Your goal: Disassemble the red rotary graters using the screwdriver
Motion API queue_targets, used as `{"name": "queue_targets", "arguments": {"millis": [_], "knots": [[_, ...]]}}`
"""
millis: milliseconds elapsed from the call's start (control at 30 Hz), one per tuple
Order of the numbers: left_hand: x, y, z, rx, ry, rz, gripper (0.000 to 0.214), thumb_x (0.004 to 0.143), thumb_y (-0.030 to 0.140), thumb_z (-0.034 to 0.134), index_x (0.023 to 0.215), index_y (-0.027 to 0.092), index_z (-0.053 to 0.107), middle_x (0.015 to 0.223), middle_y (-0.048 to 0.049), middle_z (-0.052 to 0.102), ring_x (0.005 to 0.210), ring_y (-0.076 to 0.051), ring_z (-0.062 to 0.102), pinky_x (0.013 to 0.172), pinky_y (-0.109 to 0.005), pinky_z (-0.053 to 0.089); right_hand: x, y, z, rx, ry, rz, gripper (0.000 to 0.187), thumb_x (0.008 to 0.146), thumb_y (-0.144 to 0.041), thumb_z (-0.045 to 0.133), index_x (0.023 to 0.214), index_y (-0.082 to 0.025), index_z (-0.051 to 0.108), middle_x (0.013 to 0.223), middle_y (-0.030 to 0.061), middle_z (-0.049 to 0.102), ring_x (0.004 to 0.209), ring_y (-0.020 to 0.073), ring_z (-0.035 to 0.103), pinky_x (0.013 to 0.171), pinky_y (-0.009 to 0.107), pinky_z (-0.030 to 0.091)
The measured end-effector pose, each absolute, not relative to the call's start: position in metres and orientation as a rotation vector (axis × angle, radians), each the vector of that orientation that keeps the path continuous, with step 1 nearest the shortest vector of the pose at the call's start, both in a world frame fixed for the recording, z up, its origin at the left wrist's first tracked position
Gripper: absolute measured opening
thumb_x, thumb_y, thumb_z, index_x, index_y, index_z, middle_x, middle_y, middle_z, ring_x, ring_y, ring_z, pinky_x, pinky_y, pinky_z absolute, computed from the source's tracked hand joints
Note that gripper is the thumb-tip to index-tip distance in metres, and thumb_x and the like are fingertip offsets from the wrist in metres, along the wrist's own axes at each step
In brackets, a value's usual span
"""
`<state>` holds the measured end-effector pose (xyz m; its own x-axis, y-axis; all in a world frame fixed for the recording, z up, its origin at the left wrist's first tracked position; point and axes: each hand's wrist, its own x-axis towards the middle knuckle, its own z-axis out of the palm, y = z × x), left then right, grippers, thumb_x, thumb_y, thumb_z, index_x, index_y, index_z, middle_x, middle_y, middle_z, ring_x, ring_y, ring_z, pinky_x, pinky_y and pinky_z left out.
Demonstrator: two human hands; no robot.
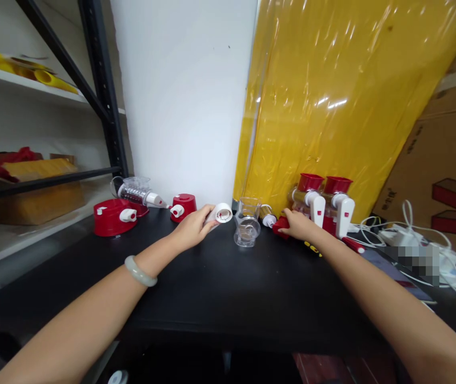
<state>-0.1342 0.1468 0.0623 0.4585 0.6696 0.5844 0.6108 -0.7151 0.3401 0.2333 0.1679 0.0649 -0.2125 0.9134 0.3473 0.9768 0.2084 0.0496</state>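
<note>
Nearest the camera, the person's left forearm (87,312) and right forearm (391,304) stretch over a black table (220,298) from either side, a pale bracelet (140,271) circling the left wrist. At the end of one, the left hand (192,228) is closed round a white handle (223,213), thumb on the near side and fingers mostly hidden behind. Its long axis slants up and to the right out of the grip, so that the hollow round end points away from the palm.

Just beside that round end, a clear plastic cup (247,226) stands on the table with its own long axis upright. It lies to the right of the left hand and to the left of the right hand (298,225), so it sits between the two, touched by neither. Both hands look about equally near to it, but the white handle comes closest.

The right hand is partly curled, fingers and thumb on a red piece (279,228) at the cup's right; whether it has a firm hold cannot be told. Between cup and red piece lies a small metal drum (268,217), tilted. Two graters (316,209) (344,212) stand upright beyond the right hand, and two red bases (111,220) (185,204) are on the left.
</note>
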Motion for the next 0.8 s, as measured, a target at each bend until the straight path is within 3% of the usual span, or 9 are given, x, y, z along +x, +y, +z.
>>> {"name": "queue_targets", "arguments": {"millis": [100, 233, 433, 500, 633, 800], "knots": [[-0.135, 0.148, 0.062, 2.630, 1.144, 1.090, 0.032, 0.094, 0.040, 0.049, 0.116, 0.018, 0.050, 0.103, -0.0087, 0.068, 0.087, -0.023, 0.065, 0.075, -0.033, 0.047, 0.238, 0.180, 0.058, -1.852, -2.246, -0.321, 0.055, 0.079, -0.030, 0.077, 0.124, -0.007, 0.055, 0.115, 0.0214, 0.066, 0.103, 0.0296, 0.065, 0.086, 0.040, 0.052], [-0.135, 0.149, 0.061, 2.643, 1.148, 1.068, 0.031, 0.094, 0.042, 0.050, 0.115, 0.019, 0.051, 0.100, -0.0076, 0.067, 0.083, -0.022, 0.064, 0.072, -0.032, 0.046, 0.234, 0.193, 0.059, -1.865, -2.285, -0.248, 0.039, 0.093, -0.035, 0.063, 0.127, -0.016, 0.057, 0.124, 0.0105, 0.062, 0.105, 0.0229, 0.063, 0.088, 0.043, 0.054], [-0.137, 0.149, 0.062, 2.642, 1.155, 1.056, 0.032, 0.094, 0.042, 0.049, 0.116, 0.019, 0.051, 0.101, -0.0079, 0.068, 0.083, -0.022, 0.064, 0.073, -0.032, 0.046, 0.230, 0.193, 0.067, -1.857, -2.370, -0.217, 0.034, 0.095, -0.035, 0.060, 0.124, -0.017, 0.058, 0.122, 0.0085, 0.062, 0.102, 0.0210, 0.064, 0.085, 0.042, 0.055], [-0.137, 0.149, 0.063, 2.645, 1.153, 1.053, 0.033, 0.094, 0.043, 0.049, 0.115, 0.019, 0.052, 0.100, -0.0080, 0.068, 0.082, -0.022, 0.064, 0.073, -0.032, 0.046, 0.234, 0.191, 0.076, -1.870, -2.371, -0.237, 0.035, 0.090, -0.034, 0.066, 0.119, -0.015, 0.060, 0.116, 0.0091, 0.063, 0.096, 0.0205, 0.064, 0.083, 0.040, 0.055], [-0.136, 0.148, 0.064, 2.649, 1.130, 1.067, 0.034, 0.094, 0.044, 0.049, 0.116, 0.019, 0.052, 0.102, -0.0085, 0.068, 0.084, -0.022, 0.065, 0.074, -0.032, 0.046, 0.239, 0.193, 0.097, -1.803, -2.317, -0.342, 0.056, 0.065, -0.026, 0.085, 0.112, -0.009, 0.059, 0.114, 0.0169, 0.058, 0.095, 0.0268, 0.063, 0.084, 0.039, 0.053], [-0.136, 0.148, 0.063, 2.657, 1.144, 1.053, 0.034, 0.093, 0.046, 0.049, 0.113, 0.019, 0.052, 0.097, -0.0076, 0.068, 0.081, -0.022, 0.064, 0.070, -0.032, 0.045, 0.223, 0.207, 0.115, -1.563, -2.297, -0.438, 0.066, 0.070, -0.024, 0.079, 0.128, -0.013, 0.049, 0.124, 0.0163, 0.051, 0.118, 0.0302, 0.053, 0.099, 0.039, 0.045]]}}
